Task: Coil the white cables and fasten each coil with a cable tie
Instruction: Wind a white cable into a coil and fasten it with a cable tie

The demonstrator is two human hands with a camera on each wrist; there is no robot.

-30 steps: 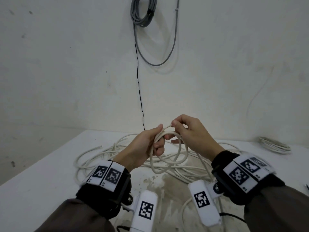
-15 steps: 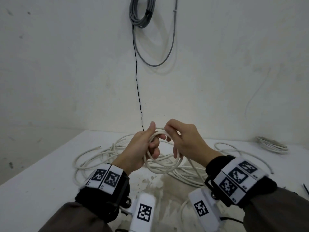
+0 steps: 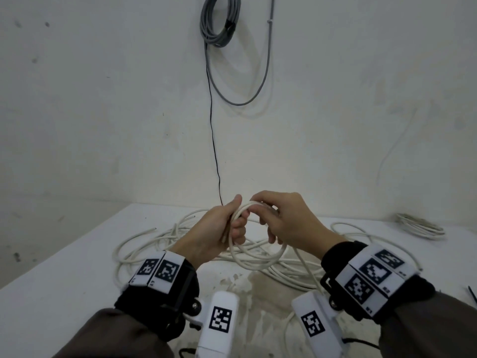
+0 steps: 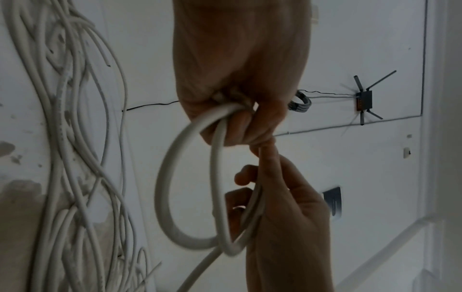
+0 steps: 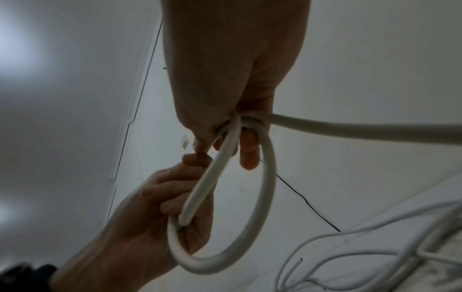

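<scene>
A small coil of white cable [image 3: 258, 260] hangs in the air between both hands, above the table. My left hand [image 3: 229, 226] grips the coil's top turns in its fist, thumb up; the left wrist view shows two loops [image 4: 170, 177] coming out of the curled fingers [image 4: 240, 126]. My right hand [image 3: 273, 218] touches the left one and pinches the same cable at the coil's top, its fingers [image 5: 247, 150] curled round it. From there a strand [image 5: 375, 132] runs off to the loose white cable heap [image 3: 160, 236] on the table.
A white table [image 3: 64, 275] stands against a white wall. A finished-looking white coil [image 3: 420, 226] lies at the far right, and a black cable tie [image 3: 472, 293] at the right edge. On the wall hang a grey cable bundle [image 3: 219, 21] and a thin black wire [image 3: 214, 140].
My right hand has moved left and up to meet the left hand, bringing another turn of cable onto the coil. The left hand keeps its grip and has risen slightly.
</scene>
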